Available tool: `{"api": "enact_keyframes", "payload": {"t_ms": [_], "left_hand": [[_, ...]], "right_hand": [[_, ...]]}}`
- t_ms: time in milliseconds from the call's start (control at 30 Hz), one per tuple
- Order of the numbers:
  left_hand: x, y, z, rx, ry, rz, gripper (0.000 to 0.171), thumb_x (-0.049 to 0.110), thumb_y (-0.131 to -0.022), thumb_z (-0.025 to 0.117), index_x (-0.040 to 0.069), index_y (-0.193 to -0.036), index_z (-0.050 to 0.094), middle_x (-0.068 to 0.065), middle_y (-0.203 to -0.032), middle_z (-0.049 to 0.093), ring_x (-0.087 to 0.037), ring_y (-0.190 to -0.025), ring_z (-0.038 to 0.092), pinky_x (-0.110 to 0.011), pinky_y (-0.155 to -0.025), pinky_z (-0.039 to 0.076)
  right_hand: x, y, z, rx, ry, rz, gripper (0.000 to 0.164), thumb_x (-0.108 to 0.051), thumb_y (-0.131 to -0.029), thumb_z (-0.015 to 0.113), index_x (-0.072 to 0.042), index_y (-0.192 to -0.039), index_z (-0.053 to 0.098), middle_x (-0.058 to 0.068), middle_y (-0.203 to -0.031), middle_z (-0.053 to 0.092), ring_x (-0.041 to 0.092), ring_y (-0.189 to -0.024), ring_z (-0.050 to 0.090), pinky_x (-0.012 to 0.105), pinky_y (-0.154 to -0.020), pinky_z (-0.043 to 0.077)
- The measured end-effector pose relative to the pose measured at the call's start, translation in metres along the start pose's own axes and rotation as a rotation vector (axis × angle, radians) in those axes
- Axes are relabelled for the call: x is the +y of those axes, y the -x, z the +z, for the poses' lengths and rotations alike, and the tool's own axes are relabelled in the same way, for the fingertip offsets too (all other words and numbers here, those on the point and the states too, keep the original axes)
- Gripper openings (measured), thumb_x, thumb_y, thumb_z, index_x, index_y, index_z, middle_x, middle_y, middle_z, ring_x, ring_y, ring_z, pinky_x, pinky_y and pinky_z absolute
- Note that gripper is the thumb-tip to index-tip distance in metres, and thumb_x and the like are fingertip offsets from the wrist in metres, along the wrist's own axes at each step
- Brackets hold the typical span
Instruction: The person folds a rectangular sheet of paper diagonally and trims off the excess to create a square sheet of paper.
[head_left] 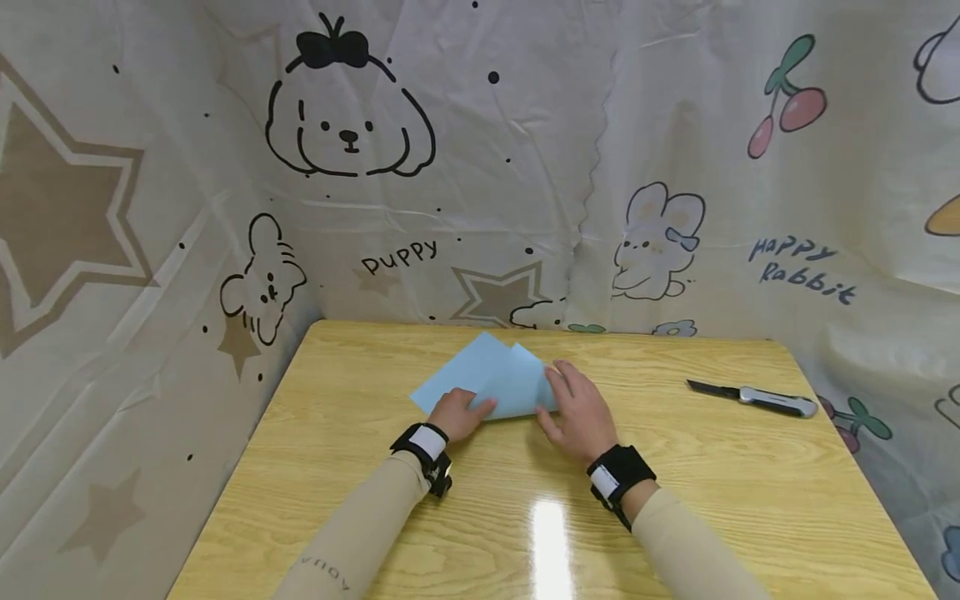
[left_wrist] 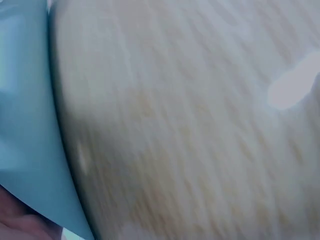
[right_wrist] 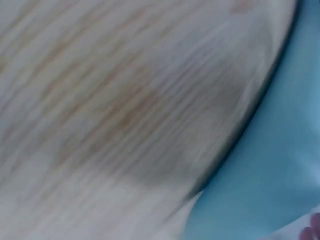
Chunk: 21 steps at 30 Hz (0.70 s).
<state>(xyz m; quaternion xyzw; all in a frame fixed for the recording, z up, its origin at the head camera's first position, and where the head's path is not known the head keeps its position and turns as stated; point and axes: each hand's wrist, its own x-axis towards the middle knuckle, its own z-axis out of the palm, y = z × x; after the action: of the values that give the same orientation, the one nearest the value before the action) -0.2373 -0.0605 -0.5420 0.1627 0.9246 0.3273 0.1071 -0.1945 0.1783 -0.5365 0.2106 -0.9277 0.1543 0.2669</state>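
A light blue sheet of paper (head_left: 504,385), folded over on itself, lies at the back middle of the table, two corners pointing to the far side. My left hand (head_left: 457,414) holds its near left edge, thumb lying across the paper. At the right end my right hand (head_left: 581,417) grips the paper between fingers and thumb. A smooth, curved paper edge (left_wrist: 32,125) fills the left side of the left wrist view. In the right wrist view the blue paper (right_wrist: 265,170) rises at the right; only bits of fingers show in the wrist views.
A utility knife (head_left: 757,400) with its dark blade out lies at the table's right, blade pointing left. The wooden table (head_left: 360,367) meets a printed cloth curtain (head_left: 465,192) at the back and left. Light glares off the tabletop near the front.
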Motion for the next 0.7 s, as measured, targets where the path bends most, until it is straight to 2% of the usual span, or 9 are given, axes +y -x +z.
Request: {"api": "enact_keyframes", "payload": {"t_ms": [67,133,200,300,433,500,600,700], "left_hand": [[0.000,-0.001,-0.002,-0.001,0.015,-0.040,0.052,0.049,-0.092,0.046,0.002,-0.089,0.068,-0.015,-0.101,0.067,-0.030,-0.098,0.062,-0.041,-0.086,0.048],[0.001,-0.002,-0.003,-0.004,0.015,-0.062,0.054,0.049,-0.092,0.046,0.001,-0.105,0.067,-0.016,-0.114,0.064,-0.032,-0.109,0.058,-0.044,-0.092,0.045],[0.003,-0.002,-0.004,-0.001,0.008,-0.078,0.056,0.049,-0.092,0.046,0.001,-0.116,0.063,-0.017,-0.121,0.060,-0.034,-0.114,0.055,-0.046,-0.096,0.043],[0.006,-0.003,-0.003,0.014,-0.012,-0.103,0.058,0.049,-0.092,0.046,0.002,-0.122,0.059,-0.016,-0.124,0.058,-0.034,-0.117,0.052,-0.045,-0.098,0.041],[0.011,-0.003,0.001,0.038,-0.019,-0.108,0.062,0.050,-0.091,0.048,0.002,-0.129,0.052,-0.017,-0.130,0.054,-0.034,-0.122,0.049,-0.045,-0.101,0.039],[0.013,-0.002,0.002,0.048,-0.010,-0.089,0.065,0.050,-0.090,0.050,0.002,-0.133,0.046,-0.017,-0.132,0.051,-0.034,-0.123,0.048,-0.044,-0.102,0.039],[0.011,-0.002,0.004,0.052,-0.055,-0.030,0.069,0.049,-0.088,0.053,0.005,-0.139,0.037,-0.015,-0.137,0.046,-0.031,-0.127,0.043,-0.043,-0.104,0.037],[0.006,-0.002,0.005,0.050,-0.235,0.060,0.074,0.054,-0.087,0.052,0.011,-0.143,0.031,-0.012,-0.142,0.040,-0.030,-0.133,0.035,-0.046,-0.107,0.033]], "right_hand": [[-0.009,-0.001,0.003,0.004,0.051,-0.112,0.055,-0.035,-0.080,0.064,-0.006,-0.125,0.054,0.017,-0.137,0.044,0.032,-0.128,0.041,0.045,-0.104,0.036],[-0.017,-0.001,0.007,-0.054,0.077,-0.162,0.054,-0.037,-0.081,0.062,-0.009,-0.126,0.054,0.017,-0.141,0.040,0.032,-0.133,0.034,0.045,-0.108,0.031],[-0.024,0.000,0.011,-0.151,0.090,-0.154,0.060,-0.040,-0.082,0.061,-0.011,-0.133,0.049,0.015,-0.146,0.033,0.032,-0.138,0.026,0.046,-0.111,0.025],[-0.030,0.003,0.018,-0.273,0.126,-0.106,0.071,-0.048,-0.084,0.058,-0.014,-0.143,0.035,0.012,-0.152,0.024,0.032,-0.141,0.017,0.048,-0.113,0.020],[-0.030,0.008,0.026,-0.339,0.168,-0.067,0.079,-0.054,-0.084,0.055,-0.017,-0.147,0.025,0.010,-0.153,0.020,0.032,-0.141,0.016,0.049,-0.113,0.018],[-0.028,0.009,0.028,-0.352,0.171,-0.059,0.079,-0.056,-0.085,0.053,-0.018,-0.147,0.024,0.010,-0.153,0.019,0.032,-0.141,0.016,0.050,-0.113,0.018],[-0.025,0.010,0.031,-0.365,0.156,-0.049,0.075,-0.055,-0.086,0.051,-0.019,-0.147,0.025,0.011,-0.153,0.020,0.032,-0.141,0.015,0.051,-0.112,0.018],[-0.023,0.009,0.031,-0.375,0.136,-0.030,0.071,-0.054,-0.088,0.050,-0.021,-0.146,0.027,0.010,-0.153,0.022,0.032,-0.141,0.016,0.050,-0.112,0.018]]}}
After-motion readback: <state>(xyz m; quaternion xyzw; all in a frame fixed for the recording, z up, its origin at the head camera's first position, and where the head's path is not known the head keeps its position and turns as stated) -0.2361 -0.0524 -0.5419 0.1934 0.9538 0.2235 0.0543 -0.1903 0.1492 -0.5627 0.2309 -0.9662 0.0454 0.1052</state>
